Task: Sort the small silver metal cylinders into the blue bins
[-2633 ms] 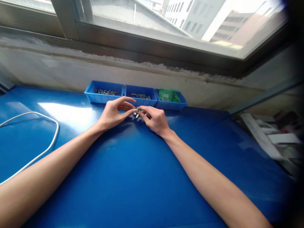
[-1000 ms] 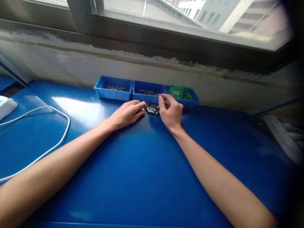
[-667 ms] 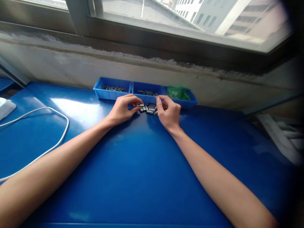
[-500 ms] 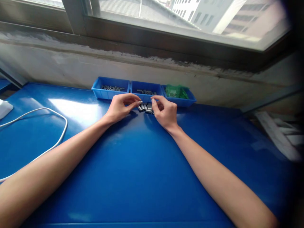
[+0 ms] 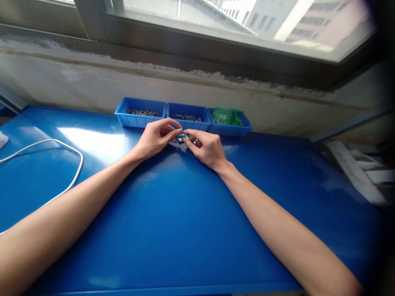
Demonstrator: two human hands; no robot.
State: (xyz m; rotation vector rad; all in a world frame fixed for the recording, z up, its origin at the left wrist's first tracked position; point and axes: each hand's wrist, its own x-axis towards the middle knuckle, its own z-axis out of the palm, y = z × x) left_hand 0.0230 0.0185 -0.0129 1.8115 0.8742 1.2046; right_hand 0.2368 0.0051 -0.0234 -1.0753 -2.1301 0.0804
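Observation:
My left hand (image 5: 158,136) is closed in a pinch, thumb and index finger at one end of a small metal cylinder (image 5: 182,135). From the other side my right hand (image 5: 207,147) pinches the same area, its fingertips almost meeting the left ones. The fingers cover much of the cylinder, so its exact shape is hidden. Below and behind the fingertips, a few loose metal pieces (image 5: 179,141) show on the blue table (image 5: 173,222), mostly covered by my right hand.
Three blue bins stand in a row along the wall. The left bin (image 5: 135,120) contains small metal fasteners, the middle bin (image 5: 202,124) metal cylinders, and the right bin (image 5: 236,130) green plastic bags (image 5: 226,116). A white cable (image 5: 80,160) curves across the table's left side.
My right hand has moved left, bringing its fingertips to the metal piece at my left fingertips. It now hides most of the loose pieces. The view has shifted slightly.

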